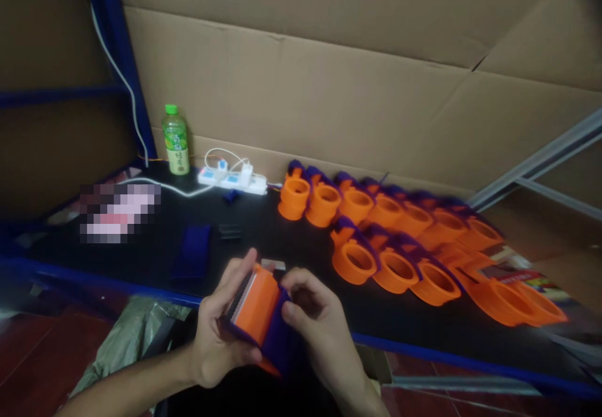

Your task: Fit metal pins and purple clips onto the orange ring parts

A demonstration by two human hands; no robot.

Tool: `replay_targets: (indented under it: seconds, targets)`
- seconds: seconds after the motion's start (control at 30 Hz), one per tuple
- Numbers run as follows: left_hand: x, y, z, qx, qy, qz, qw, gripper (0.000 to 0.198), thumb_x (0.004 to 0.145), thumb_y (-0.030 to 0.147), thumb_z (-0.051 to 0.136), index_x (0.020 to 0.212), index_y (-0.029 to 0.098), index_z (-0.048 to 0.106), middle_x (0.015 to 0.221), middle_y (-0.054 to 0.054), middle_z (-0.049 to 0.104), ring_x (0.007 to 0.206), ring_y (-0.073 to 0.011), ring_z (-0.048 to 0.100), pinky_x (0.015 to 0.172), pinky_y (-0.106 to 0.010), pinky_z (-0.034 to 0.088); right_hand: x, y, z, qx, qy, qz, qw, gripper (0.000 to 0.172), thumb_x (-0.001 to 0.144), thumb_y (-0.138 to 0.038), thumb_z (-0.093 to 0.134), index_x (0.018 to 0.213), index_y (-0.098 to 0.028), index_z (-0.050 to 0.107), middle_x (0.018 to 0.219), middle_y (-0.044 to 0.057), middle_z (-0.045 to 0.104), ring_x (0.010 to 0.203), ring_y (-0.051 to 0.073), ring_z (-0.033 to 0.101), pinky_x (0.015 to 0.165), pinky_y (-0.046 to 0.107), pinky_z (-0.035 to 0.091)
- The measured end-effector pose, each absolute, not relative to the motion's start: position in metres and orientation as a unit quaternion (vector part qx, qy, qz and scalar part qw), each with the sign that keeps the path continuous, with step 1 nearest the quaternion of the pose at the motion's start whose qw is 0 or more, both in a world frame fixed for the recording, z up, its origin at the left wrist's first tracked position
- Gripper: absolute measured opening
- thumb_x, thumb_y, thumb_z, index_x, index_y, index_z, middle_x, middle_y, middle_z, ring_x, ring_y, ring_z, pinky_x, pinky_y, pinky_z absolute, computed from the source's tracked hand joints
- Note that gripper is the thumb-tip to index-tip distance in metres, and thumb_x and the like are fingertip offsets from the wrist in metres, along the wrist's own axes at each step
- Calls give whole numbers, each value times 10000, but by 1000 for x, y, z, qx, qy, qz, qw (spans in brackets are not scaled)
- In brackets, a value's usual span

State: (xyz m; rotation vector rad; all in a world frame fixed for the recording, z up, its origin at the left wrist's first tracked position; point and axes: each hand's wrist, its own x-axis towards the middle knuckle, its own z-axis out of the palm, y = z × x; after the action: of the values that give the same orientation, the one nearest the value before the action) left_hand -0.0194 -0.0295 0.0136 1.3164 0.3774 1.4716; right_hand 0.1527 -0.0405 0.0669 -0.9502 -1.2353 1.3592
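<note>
An orange and dark-blue plastic tape dispenser [258, 307] is held over the front edge of the table, with a serrated strip along its left side. My left hand [219, 329] wraps round it from the left, fingers behind and thumb underneath. Thumb and fingertips of my right hand [320, 320] close on its blue right side. Just behind it a small pale flat piece [273, 264] shows, partly covered by my hands. On the table beyond lie a dark-blue flat piece [192, 251] and some small dark strips [230, 232].
Several orange and blue dispensers [356, 260] with round rings stand in rows on the right of the black table [301, 232]. At the back are a white power strip [232, 180] with cables and a green-capped bottle [175, 144]. Cardboard [301, 91] walls the rear.
</note>
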Motion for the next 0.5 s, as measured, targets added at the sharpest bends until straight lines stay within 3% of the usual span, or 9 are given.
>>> replay_targets:
  seconds: [0.23,0.37,0.4,0.5]
  targets:
    - [-16,-29,15,571,149,595,545,992,670,493,870,1535,303,422,1366,-108,530,1336,-384,504,1142,-490,408,159,-41,66,-397,-524,566,498,221,842,-369,745,905,-194,625,833,-1,552,776,111,524,702,204,423]
    - [-7,-28,10,465,221,621,591,885,737,425,840,1519,279,452,1415,-139,574,1330,-372,533,1130,-473,419,158,-46,64,-463,-637,364,497,164,960,-352,588,1066,-244,650,1044,47,607,985,166,603,877,279,497]
    - [-4,-27,9,429,247,642,585,847,760,426,821,1511,267,463,1437,-146,567,1337,-367,530,1126,-465,424,157,-50,62,-477,-676,289,481,251,961,-360,580,1184,-258,634,1159,71,593,1093,197,591,952,320,496]
    - [4,-21,11,345,289,663,599,808,833,445,751,1541,283,398,1454,-139,570,1301,-333,572,1077,-445,475,155,-65,46,-470,-785,77,395,732,857,-421,704,1505,-244,414,1434,143,451,1321,313,473,1073,456,465]
